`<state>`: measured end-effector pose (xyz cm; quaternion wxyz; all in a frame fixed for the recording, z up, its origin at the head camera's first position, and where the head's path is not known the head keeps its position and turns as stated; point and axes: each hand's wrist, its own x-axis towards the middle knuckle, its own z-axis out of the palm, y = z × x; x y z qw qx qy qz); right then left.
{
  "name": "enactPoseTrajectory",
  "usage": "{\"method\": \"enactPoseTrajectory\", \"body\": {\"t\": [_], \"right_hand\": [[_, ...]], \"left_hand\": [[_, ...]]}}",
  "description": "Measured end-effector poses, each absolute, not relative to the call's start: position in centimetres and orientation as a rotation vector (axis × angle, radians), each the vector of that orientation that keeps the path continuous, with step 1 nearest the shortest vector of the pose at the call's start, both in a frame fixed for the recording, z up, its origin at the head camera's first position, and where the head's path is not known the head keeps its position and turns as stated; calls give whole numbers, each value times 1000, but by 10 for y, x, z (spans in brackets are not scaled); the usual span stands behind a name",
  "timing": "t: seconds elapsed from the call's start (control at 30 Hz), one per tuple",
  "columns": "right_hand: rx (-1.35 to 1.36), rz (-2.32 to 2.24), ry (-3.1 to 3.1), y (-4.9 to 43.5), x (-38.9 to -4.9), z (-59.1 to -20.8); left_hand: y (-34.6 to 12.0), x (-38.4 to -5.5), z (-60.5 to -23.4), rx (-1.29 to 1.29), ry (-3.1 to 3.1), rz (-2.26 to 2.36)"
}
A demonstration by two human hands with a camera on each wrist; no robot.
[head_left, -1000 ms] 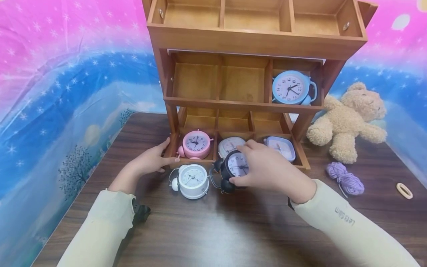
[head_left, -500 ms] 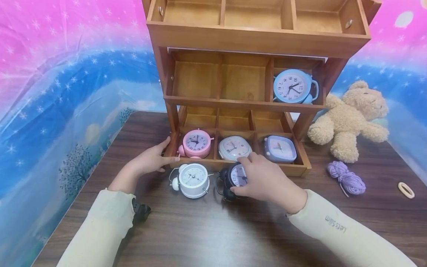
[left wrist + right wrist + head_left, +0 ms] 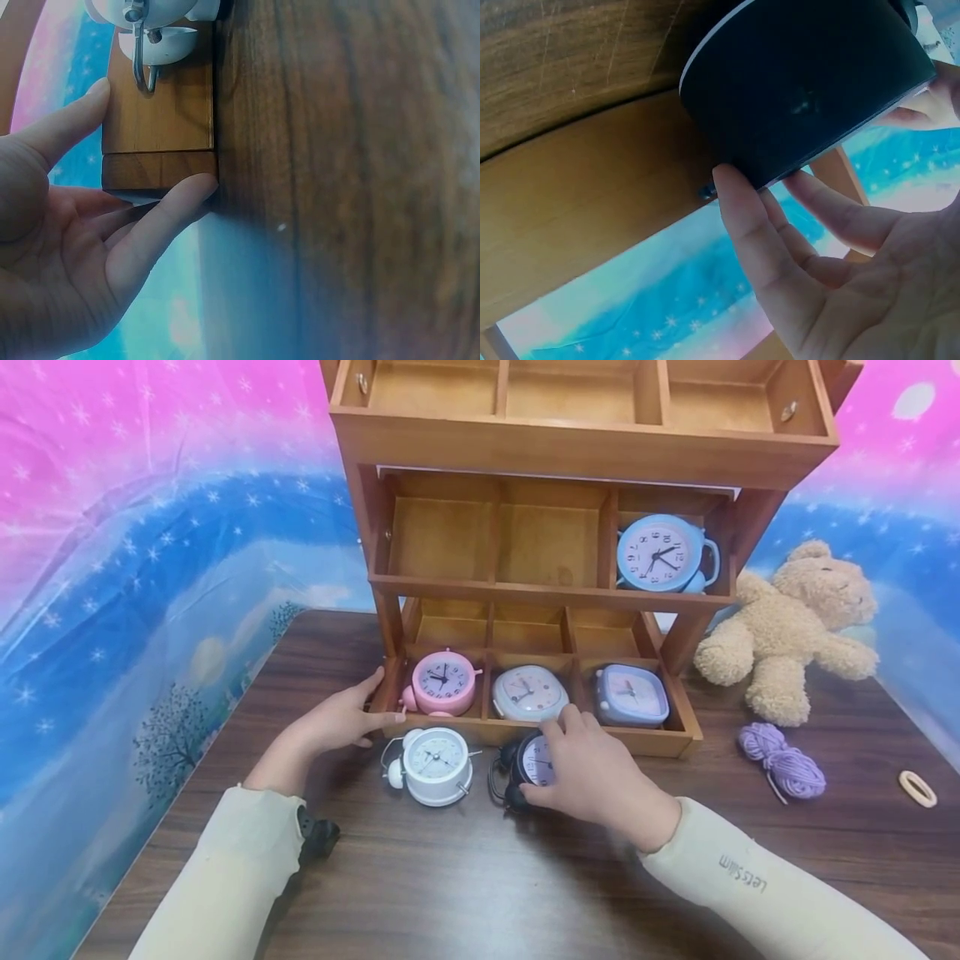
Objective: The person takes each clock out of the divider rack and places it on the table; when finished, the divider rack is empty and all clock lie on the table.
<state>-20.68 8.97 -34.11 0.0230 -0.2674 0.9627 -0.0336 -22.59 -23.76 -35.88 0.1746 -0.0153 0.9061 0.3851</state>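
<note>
My right hand (image 3: pixel 600 772) grips a black twin-bell alarm clock (image 3: pixel 536 762) by its rim and covers part of its dial. The black clock is at table level in front of the wooden shelf's bottom tray (image 3: pixel 645 737); its dark body (image 3: pixel 802 82) fills the top of the right wrist view. My left hand (image 3: pixel 330 722) holds the tray's left front corner, thumb on the front rim and fingers along the side (image 3: pixel 169 217). Just right of that hand, a white twin-bell alarm clock (image 3: pixel 435 764) lies face up before the tray.
Bottom compartments hold a pink clock (image 3: pixel 442 683), a whitish clock (image 3: pixel 529 693) and a lavender clock (image 3: pixel 632 695). A blue clock (image 3: pixel 658 554) lies in the middle tier. To the right are a teddy bear (image 3: pixel 795 627), purple yarn (image 3: pixel 783 762) and a beige ring (image 3: pixel 918 789).
My right hand has brought the black clock down and slightly right, away from the tray's front, uncovering the whitish clock. The left hand has stayed at the tray's corner.
</note>
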Motion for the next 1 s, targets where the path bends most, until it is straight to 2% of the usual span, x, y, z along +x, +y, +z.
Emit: {"method": "enactPoseTrajectory", "body": {"t": [1.0], "right_hand": [[-909, -108, 3071, 95, -204, -361]], "left_hand": [[-236, -227, -360, -35, 2554, 1135]]}}
